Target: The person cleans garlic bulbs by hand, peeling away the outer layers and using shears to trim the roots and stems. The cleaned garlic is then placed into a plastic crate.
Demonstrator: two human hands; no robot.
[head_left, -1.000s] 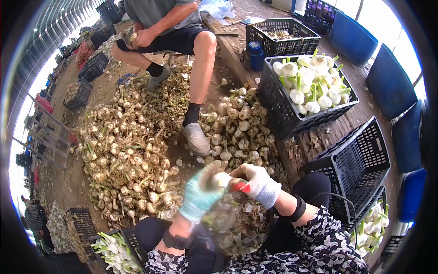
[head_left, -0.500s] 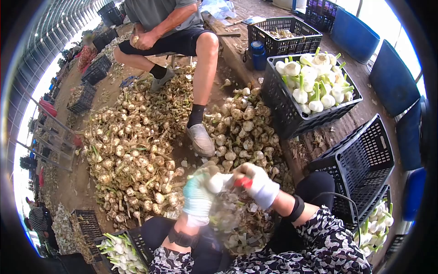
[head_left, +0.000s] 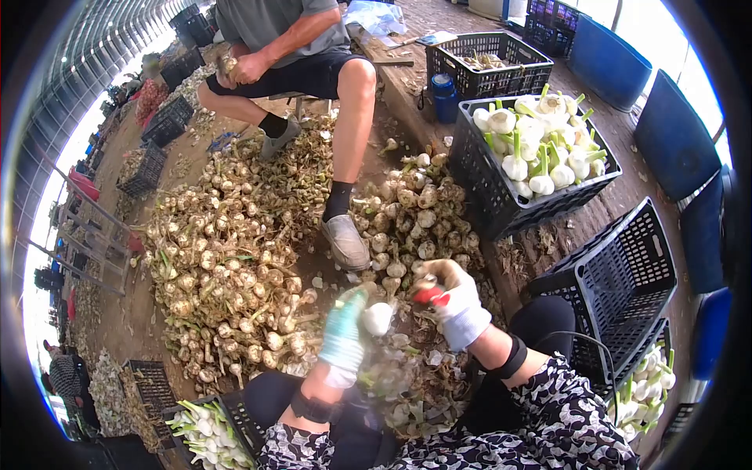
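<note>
My left hand [head_left: 345, 325], in a pale green and white glove, is closed on a white garlic bulb [head_left: 378, 319] above my lap. My right hand [head_left: 458, 305], in a white glove, grips a small red-handled tool [head_left: 431, 295]; its working end is blurred. The two hands are apart, with the bulb between them on the left hand's side. Below them lie loose garlic skins [head_left: 423, 392] between my knees. Just ahead is a heap of untrimmed garlic [head_left: 427, 215], and a larger garlic heap [head_left: 227, 266] spreads out to the left.
A crate of cleaned garlic [head_left: 501, 188] stands to the right on a wooden platform. Nearer is a tilted black crate [head_left: 627, 266]. More white garlic [head_left: 207, 435] fills a crate at lower left. A seated person [head_left: 286, 39] works opposite, one shoe [head_left: 345, 241] between the heaps.
My hands have drawn apart: the right has shifted right with the red-handled tool. The bulb stays in my left hand, now more exposed. The person opposite has raised their hands slightly.
</note>
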